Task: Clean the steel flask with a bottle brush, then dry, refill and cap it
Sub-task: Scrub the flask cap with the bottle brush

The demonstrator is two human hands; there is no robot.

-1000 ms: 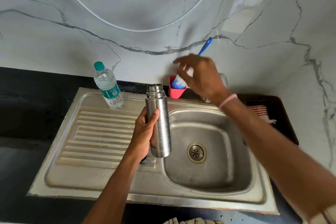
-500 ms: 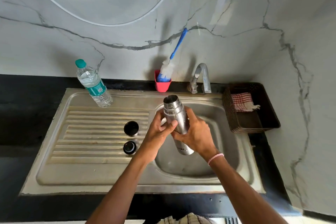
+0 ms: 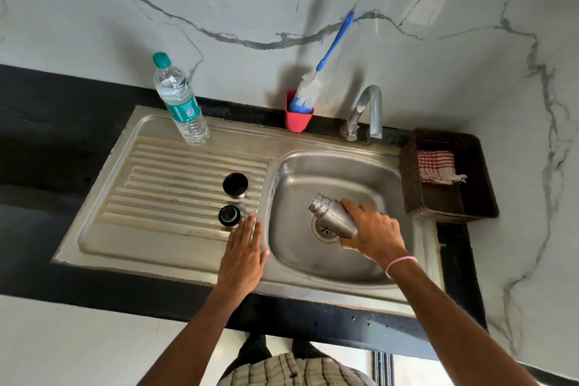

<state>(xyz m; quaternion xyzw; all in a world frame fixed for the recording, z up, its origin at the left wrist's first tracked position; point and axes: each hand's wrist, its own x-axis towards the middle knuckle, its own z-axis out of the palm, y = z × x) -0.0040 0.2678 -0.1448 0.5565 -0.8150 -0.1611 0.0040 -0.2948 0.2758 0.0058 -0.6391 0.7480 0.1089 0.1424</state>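
Tilting the flask (image 3: 336,214) over the basin, right hand (image 3: 374,235) grips; left hand (image 3: 242,249) flat.

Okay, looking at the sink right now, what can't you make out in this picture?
Head view:
steel flask base: covered by the right hand gripping it.
Flask interior: mouth turned away; any water inside unseen.
drain: partly behind the flask.
water bottle label print: too small.
left hand: contact with the drainboard unclear.
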